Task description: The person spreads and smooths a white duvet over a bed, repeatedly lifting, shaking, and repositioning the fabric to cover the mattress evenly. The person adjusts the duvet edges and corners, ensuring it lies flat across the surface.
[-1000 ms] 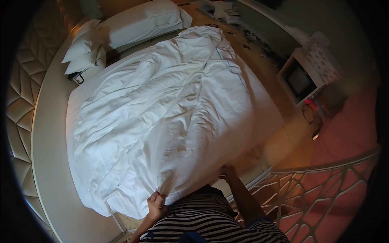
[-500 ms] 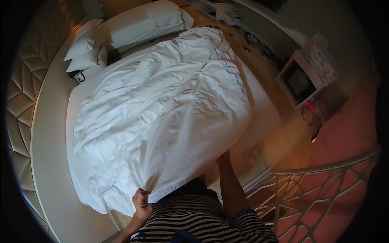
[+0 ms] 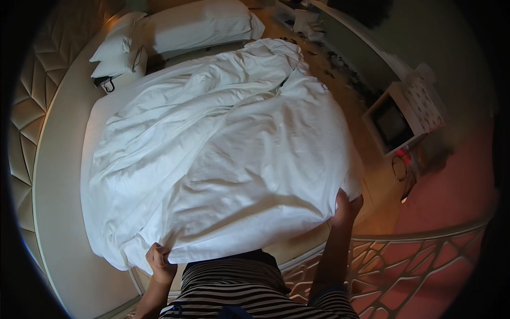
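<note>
A white duvet point(image 3: 249, 154) lies rumpled over most of the bed, its near edge stretched between my two hands. At the near left corner my left hand point(image 3: 161, 261) is closed on that edge, the cloth creasing out from the fingers. My right hand point(image 3: 346, 207) grips the duvet's near right corner, held out past the bed's side. Between the hands the edge sags slightly in front of my striped top. Folds run across the duvet toward the far left. Part of my right fingers is hidden by cloth.
White pillows point(image 3: 114, 58) are stacked at the far left, near a second white-covered bed point(image 3: 202, 26). A padded headboard wall point(image 3: 32, 122) curves along the left. To the right stand a small cabinet point(image 3: 396, 119) and a lattice railing point(image 3: 414, 255) beside me.
My right hand has swung outward to the right and up, pulling the duvet's edge across the bed's right side. My left hand has shifted a little left, still gripping.
</note>
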`<state>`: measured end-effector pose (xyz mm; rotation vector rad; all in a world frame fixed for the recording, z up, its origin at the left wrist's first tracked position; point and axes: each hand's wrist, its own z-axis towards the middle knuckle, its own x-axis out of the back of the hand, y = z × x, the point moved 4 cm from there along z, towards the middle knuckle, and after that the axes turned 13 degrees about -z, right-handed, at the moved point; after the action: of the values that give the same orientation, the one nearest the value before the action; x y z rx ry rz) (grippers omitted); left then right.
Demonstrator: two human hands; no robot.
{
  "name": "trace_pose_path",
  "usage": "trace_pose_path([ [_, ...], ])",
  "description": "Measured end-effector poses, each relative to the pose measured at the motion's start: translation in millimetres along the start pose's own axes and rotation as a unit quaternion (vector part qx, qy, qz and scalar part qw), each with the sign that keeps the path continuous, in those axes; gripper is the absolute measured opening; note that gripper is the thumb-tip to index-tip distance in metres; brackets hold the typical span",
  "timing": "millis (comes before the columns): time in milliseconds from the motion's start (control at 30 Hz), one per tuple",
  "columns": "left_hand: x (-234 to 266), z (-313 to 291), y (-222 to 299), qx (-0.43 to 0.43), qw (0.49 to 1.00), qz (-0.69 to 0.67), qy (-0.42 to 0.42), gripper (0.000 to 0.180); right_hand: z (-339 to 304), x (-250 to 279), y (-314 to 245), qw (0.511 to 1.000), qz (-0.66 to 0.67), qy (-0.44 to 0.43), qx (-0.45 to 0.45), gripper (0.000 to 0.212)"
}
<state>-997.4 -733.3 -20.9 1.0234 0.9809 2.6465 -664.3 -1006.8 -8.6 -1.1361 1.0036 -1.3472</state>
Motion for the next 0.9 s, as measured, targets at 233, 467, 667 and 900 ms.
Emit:
trace_pose_path([
  [233,-44.2,-89.4,-77.2,0.109,0.965,0.121,-0.206,0.005,-64.8,8.5,147.7,0.947,0.037,0.038,-0.318,0.047],
  [467,-107.6,-89.1,-104.9,0.266,0.86,0.072,-0.429,0.019,-74.6,-13.5,140.2,0.96,-0.011,0.047,-0.276,0.038],
  [667,-199.5,30.6,43.7,0.07,0.914,-0.183,-0.354,0.066,-62.2,-51.5,127.9,0.947,0.052,-0.048,-0.313,0.033],
  [900,-291.9,66.4,68.1,0.089,0.954,-0.121,-0.258,0.044,-30.7,-47.1,111.3,0.936,0.002,-0.228,-0.269,0.023],
])
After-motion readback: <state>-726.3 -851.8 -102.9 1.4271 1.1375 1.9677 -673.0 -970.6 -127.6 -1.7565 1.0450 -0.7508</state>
